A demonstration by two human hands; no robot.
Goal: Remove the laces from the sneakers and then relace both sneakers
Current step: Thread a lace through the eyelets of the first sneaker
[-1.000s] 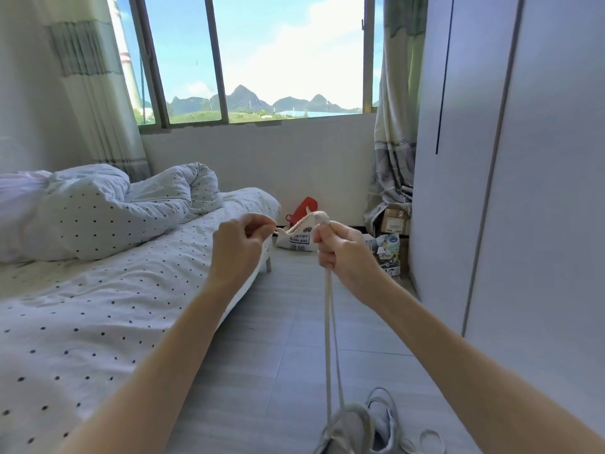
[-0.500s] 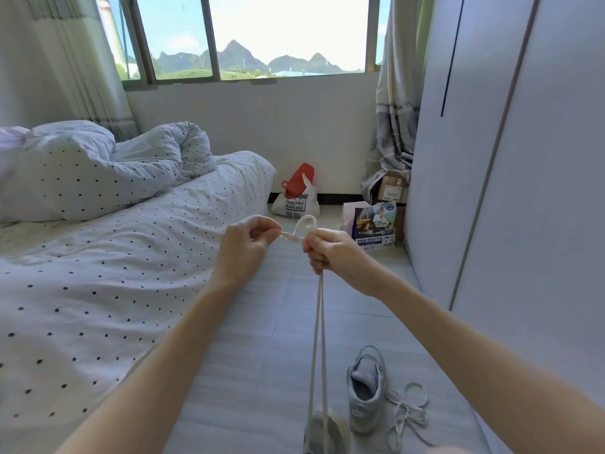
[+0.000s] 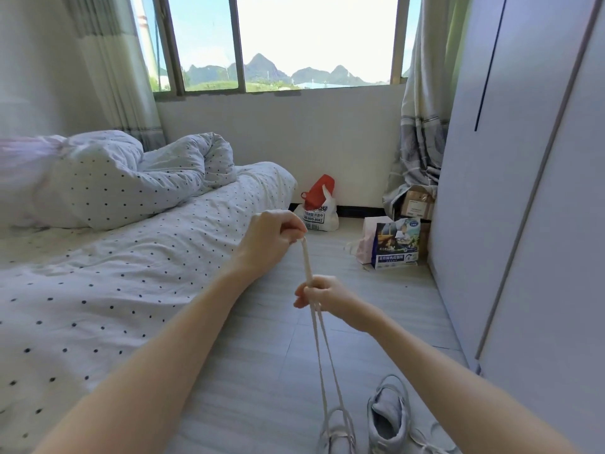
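Note:
A white lace (image 3: 322, 352) runs up in two strands from a pale grey sneaker (image 3: 337, 434) at the bottom edge of the floor. My left hand (image 3: 270, 239) pinches the lace's upper end, held high. Lower down, my right hand (image 3: 319, 294) grips both strands together. Between the two hands the lace is taut. A second grey sneaker (image 3: 388, 417) lies just right of the first, its opening facing up, with a loose white lace (image 3: 432, 442) on the floor beside it.
A bed with dotted bedding (image 3: 114, 290) fills the left side. A white wardrobe (image 3: 523, 191) stands along the right. Under the window stand a plastic bag (image 3: 319, 208), a printed bag (image 3: 394, 244) and cardboard boxes (image 3: 419, 204). Grey floor (image 3: 262, 371) lies between them.
My right hand has slid down the lace, away from my left hand, which keeps the end raised. The view has tipped down and both sneakers show more.

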